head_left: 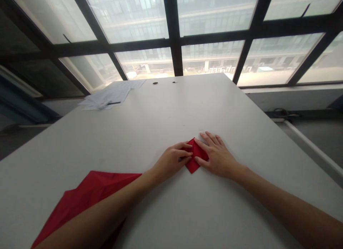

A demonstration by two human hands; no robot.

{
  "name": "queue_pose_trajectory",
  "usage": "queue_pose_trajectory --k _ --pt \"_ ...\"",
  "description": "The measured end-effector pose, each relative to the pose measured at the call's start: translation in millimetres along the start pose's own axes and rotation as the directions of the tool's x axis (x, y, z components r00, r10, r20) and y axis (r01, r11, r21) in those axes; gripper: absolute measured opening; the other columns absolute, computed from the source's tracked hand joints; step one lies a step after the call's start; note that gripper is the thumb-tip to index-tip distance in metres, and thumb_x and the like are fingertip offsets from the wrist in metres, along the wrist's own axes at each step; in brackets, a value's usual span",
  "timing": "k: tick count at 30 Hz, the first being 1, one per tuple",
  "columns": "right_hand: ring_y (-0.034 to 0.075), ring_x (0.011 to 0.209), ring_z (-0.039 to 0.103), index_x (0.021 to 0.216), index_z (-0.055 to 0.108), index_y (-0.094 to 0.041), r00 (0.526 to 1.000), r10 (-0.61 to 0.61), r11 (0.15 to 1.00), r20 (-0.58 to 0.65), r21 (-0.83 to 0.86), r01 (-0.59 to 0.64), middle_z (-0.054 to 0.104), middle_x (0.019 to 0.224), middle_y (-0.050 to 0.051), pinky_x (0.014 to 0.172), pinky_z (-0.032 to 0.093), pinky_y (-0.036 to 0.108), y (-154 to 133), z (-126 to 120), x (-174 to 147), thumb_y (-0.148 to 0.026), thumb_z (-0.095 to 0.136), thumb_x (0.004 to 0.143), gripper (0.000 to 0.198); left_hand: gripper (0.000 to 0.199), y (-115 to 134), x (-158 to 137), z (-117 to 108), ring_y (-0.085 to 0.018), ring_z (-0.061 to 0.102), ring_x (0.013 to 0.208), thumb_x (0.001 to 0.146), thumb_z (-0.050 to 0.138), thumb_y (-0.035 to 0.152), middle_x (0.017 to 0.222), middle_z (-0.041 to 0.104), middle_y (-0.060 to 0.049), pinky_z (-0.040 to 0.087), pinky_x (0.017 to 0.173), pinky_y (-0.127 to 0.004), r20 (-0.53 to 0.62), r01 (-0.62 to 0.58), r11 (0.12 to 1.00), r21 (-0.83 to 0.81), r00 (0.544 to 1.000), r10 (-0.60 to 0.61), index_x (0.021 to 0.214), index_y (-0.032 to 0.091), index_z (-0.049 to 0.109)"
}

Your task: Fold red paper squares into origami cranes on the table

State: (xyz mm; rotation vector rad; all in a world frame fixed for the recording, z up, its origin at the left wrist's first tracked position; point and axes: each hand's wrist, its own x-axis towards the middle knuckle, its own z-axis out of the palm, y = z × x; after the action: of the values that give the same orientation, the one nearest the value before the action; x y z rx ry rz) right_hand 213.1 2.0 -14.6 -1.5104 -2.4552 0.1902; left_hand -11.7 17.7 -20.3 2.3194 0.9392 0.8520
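A small piece of folded red paper (192,165) lies on the white table, shaped like a diamond with a crease down its middle. My left hand (174,158) rests on its left side, fingertips on the paper near the centre line. On the right side lies my right hand (215,152), its fingers spread; the thumb and index finger touch the paper while the other fingers reach onto the table beyond. Parts of the paper's left and right corners are hidden under the fingers.
A larger red sheet (88,188) with creases lies at the front left, partly under my left forearm. White papers (115,91) with a dark pen (114,103) on them sit at the table's far left. Windows (142,61) stand behind the table (150,124).
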Motion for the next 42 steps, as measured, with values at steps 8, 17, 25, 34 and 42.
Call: queue_pose_trajectory --k 8,17,25,34,42 --pt "0.035 0.150 0.020 0.151 0.040 -0.021 1.000 0.009 1.000 -0.002 -0.012 -0.009 0.031 0.161 0.015 0.119 0.016 0.058 -1 1 1 -0.055 0.050 0.092 0.069 0.015 3 1 -1 -0.019 0.065 0.114 0.091 0.065 0.018 0.119 0.070 -0.006 0.051 0.103 -0.031 0.020 0.001 1.000 0.030 1.000 -0.002 0.099 0.021 0.077" --pt "0.035 0.150 0.021 0.152 0.039 -0.018 1.000 0.003 1.000 -0.027 -0.002 -0.004 0.031 0.161 0.015 0.120 0.018 0.057 1 3 1 -0.056 0.052 0.090 0.074 0.024 14 0 -6 -0.019 0.065 0.112 0.098 0.056 0.023 0.125 0.064 -0.006 0.049 0.104 -0.032 0.108 -0.027 0.992 0.121 0.994 0.014 0.110 0.027 0.075" --pt "0.026 0.143 0.037 0.127 0.068 -0.027 0.978 0.030 0.991 -0.204 0.133 -0.002 0.051 0.150 0.006 0.118 0.031 0.048 9 -2 2 -0.037 0.043 0.099 0.039 0.024 11 0 -3 -0.019 0.067 0.105 0.098 0.056 0.025 0.121 0.065 -0.007 0.053 0.097 -0.031 0.085 -0.007 0.996 0.094 0.996 -0.001 0.111 0.026 0.076" --pt "0.030 0.144 0.035 0.125 0.069 -0.031 0.988 -0.020 0.997 -0.152 0.073 0.031 0.047 0.153 0.005 0.116 0.031 0.056 7 -2 1 -0.041 0.048 0.098 0.036 0.024 14 1 -5 -0.017 0.069 0.099 0.097 0.056 0.024 0.120 0.067 -0.006 0.054 0.093 -0.031 0.091 -0.025 0.993 0.114 0.996 0.015 0.108 0.027 0.077" --pt "0.028 0.147 0.030 0.137 0.059 -0.029 0.990 -0.032 0.999 -0.138 0.038 0.037 0.040 0.157 0.006 0.119 0.026 0.053 7 -4 -1 -0.034 0.045 0.098 0.041 0.025 16 2 -6 -0.020 0.065 0.112 0.097 0.055 0.023 0.133 0.062 -0.005 0.051 0.102 -0.034 0.091 -0.025 0.995 0.094 0.996 0.016 0.108 0.028 0.077"
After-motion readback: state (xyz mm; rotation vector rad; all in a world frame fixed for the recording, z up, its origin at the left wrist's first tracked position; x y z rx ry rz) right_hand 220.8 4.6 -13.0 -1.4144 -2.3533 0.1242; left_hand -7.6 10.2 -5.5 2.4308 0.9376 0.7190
